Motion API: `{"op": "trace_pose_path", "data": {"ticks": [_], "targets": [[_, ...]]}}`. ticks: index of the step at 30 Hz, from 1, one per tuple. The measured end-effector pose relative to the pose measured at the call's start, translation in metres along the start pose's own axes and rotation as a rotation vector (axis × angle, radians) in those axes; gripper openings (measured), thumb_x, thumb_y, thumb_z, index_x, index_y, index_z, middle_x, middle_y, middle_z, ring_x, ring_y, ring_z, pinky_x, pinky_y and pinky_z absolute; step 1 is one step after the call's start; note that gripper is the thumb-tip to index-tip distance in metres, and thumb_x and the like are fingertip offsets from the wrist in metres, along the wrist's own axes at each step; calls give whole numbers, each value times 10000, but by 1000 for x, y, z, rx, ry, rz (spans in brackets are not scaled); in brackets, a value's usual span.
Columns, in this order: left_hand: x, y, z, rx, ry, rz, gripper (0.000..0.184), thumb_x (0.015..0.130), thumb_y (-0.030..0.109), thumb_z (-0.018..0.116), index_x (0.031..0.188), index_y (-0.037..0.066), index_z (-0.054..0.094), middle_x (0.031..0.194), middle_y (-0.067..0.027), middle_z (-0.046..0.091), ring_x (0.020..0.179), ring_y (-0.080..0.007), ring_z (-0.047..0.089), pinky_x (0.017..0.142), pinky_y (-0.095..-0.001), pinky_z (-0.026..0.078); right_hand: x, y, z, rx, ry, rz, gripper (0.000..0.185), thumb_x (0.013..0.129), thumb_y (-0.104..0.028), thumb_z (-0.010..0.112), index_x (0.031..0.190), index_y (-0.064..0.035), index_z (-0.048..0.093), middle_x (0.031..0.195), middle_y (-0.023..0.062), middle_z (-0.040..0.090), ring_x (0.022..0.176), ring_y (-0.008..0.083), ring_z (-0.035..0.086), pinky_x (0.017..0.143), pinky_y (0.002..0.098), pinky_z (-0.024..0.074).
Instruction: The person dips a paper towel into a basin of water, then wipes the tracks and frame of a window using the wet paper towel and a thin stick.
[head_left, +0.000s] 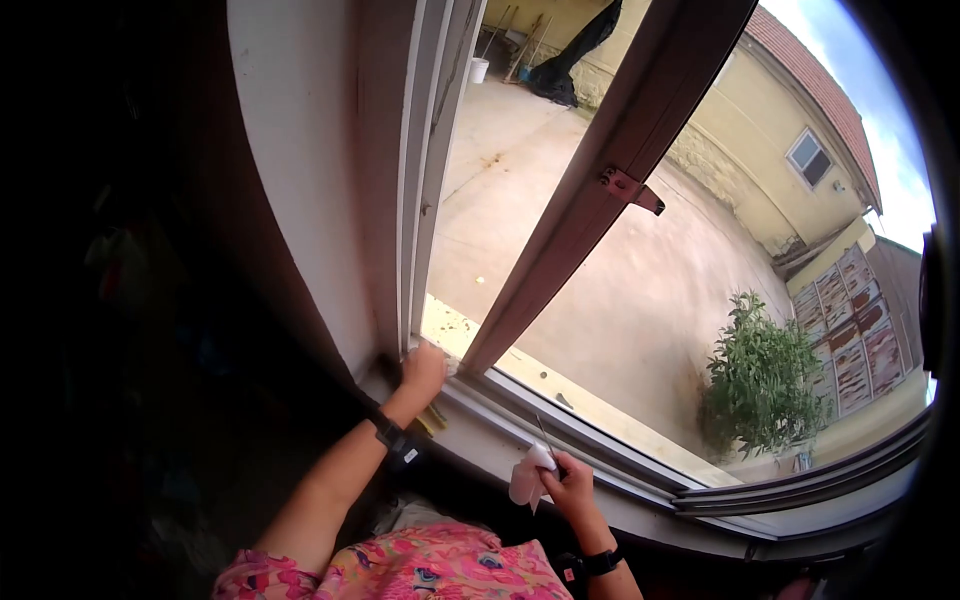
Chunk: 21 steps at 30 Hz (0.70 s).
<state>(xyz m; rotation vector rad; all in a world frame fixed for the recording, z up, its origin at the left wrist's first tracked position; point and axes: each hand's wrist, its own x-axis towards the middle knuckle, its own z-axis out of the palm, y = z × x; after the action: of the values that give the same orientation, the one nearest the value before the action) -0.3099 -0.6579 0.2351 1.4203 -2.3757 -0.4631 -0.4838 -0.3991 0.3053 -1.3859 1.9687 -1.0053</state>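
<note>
My left hand [426,370] is at the lower corner of the window frame, its fingers curled against the track beside the sash [560,240]; something whitish shows at the fingertips, too small to name. Lower right, my right hand [570,482] pinches a white tissue-like roll [533,474] together with a thin dark tool that points up toward the window track [600,462]. A yellow object [433,420] lies on the sill just below my left wrist.
A dark latch [632,190] sticks out from the sash. The white frame and wall [300,150] rise at the left. Outside are a paved yard [600,290], a leafy bush [762,375], a white bucket [478,70] and a yellow building [770,150].
</note>
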Motion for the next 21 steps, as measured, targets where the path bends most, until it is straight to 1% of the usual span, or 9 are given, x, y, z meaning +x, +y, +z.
{"op": "trace_pose_path", "data": {"ticks": [2, 4, 5, 8, 9, 13, 15, 18, 21], "targets": [[8, -8, 2, -83, -116, -30, 105, 753, 105, 525, 718, 12, 558, 821, -174, 537, 752, -348, 565, 648, -416, 472, -15, -1, -9, -9, 110, 12, 186, 712, -43, 602, 894, -6, 611, 698, 47, 613, 631, 76, 548, 583, 223, 449], [8, -6, -2, -147, 170, -41, 84, 720, 97, 587, 790, 52, 591, 819, -151, 541, 757, -335, 553, 652, -408, 457, -27, 6, -18, -10, 151, 47, 179, 707, -44, 610, 881, -4, 614, 693, 56, 612, 628, 86, 552, 587, 228, 450], [5, 4, -12, -257, 293, 44, 68, 747, 78, 517, 737, 27, 560, 770, -159, 509, 732, -346, 537, 625, -418, 448, -33, 8, -21, -31, 196, 63, 194, 700, -53, 610, 889, -10, 612, 703, 84, 617, 623, 113, 571, 590, 240, 457], [13, 7, -7, -431, 295, 268, 26, 722, 61, 528, 724, 43, 547, 756, -144, 498, 723, -336, 524, 629, -409, 442, -43, 9, -27, -75, 257, 81, 210, 696, -63, 614, 900, -12, 609, 710, 103, 619, 624, 123, 577, 599, 251, 463], [15, -3, 7, -352, 151, 323, 38, 709, 33, 520, 727, 52, 548, 755, -135, 496, 744, -316, 520, 621, -388, 442, -46, 12, -27, -57, 262, 103, 208, 699, -62, 615, 900, -9, 608, 708, 98, 617, 626, 114, 570, 601, 250, 461], [15, -10, 15, -264, 202, 434, 77, 702, 12, 518, 724, 66, 568, 772, -125, 501, 762, -293, 526, 595, -357, 464, -47, 8, -26, -38, 281, 109, 195, 708, -71, 627, 890, -1, 612, 689, 79, 609, 624, 92, 548, 591, 240, 452], [15, -5, 13, 163, 307, 341, 60, 702, 19, 526, 693, 54, 574, 794, -104, 508, 768, -259, 536, 581, -320, 491, -46, 6, -27, -41, 289, 103, 188, 713, -84, 636, 880, 1, 617, 677, 73, 606, 620, 89, 544, 583, 235, 446], [28, -19, 27, 349, 282, 156, 63, 722, 36, 528, 675, 40, 569, 819, -91, 511, 767, -235, 541, 585, -305, 508, -50, 3, -32, -56, 278, 126, 181, 714, -86, 636, 871, 0, 617, 670, 68, 603, 609, 88, 539, 575, 234, 444], [27, -20, 29, 396, 302, 141, 79, 747, 56, 527, 691, 28, 576, 799, -91, 512, 768, -227, 546, 587, -293, 504, -48, 2, -36, -66, 298, 89, 186, 713, -72, 622, 884, -2, 608, 661, 74, 597, 590, 81, 530, 556, 232, 444]]}}
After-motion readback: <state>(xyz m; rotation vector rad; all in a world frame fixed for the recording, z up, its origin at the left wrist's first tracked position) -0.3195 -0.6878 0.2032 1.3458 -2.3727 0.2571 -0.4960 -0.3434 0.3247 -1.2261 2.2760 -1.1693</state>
